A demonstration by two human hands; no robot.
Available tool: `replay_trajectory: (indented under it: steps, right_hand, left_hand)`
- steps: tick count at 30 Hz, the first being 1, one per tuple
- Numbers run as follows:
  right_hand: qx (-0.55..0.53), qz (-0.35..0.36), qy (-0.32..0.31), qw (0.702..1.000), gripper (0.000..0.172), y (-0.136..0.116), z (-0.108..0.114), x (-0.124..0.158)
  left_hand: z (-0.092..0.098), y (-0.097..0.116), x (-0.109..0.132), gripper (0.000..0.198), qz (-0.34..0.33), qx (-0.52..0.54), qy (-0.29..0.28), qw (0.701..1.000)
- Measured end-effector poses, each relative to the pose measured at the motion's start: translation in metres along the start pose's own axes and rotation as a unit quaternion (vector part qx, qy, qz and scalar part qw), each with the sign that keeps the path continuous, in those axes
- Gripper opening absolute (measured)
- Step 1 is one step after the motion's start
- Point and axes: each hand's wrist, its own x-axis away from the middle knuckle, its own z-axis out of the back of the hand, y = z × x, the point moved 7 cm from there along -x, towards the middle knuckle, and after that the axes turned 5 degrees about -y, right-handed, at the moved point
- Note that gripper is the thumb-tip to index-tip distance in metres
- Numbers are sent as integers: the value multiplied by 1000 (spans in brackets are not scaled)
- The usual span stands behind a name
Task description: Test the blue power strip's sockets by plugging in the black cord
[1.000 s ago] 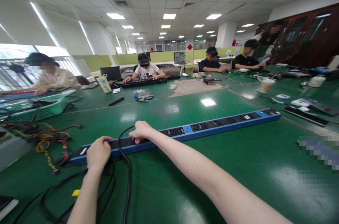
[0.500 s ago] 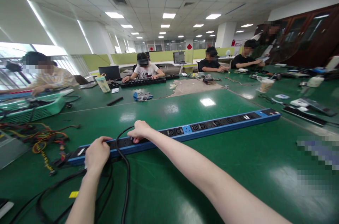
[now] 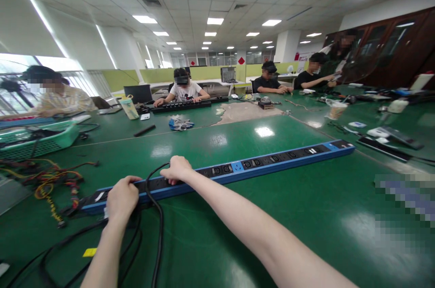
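A long blue and black power strip lies slantwise on the green table, with rows of sockets along its top. My left hand is closed over the strip's near-left part, its fingers on the far edge. Closed at the strip's left half is my right hand, fingers pinched on the end of a black power cable right at the sockets. That end is hidden by the fingers, so I cannot tell how deep its plug sits. From there the cable bends over the strip and runs down toward me.
Loose coloured wires and a green basket are at left. Black cable loops lie beside my left forearm. Gloves and a black bar lie beyond the strip. Several people sit around the table; a drink cup stands at right.
The whole view has shifted slightly, so things sit a little further left. Both hands keep their places on the strip and cable, with hardly any movement.
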Motion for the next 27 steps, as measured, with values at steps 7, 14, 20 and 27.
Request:
replay_trajectory:
  steps: [7,14,20,27]
  right_hand:
    - [15,30,-12,999,30,-15,14,1]
    - [46,146,43,987,45,-60,106,10]
    - [157,186,50,969,32,-29,122,50]
    - [201,195,91,956,33,24,129,100]
  left_hand:
    - [2,1,1,41,6,6,-5,1000]
    - [2,-1,4,40,4,31,-9,999]
    - [17,17,6,38,11,151,-12,988]
    - [31,141,45,59,-143,439,-217,860]
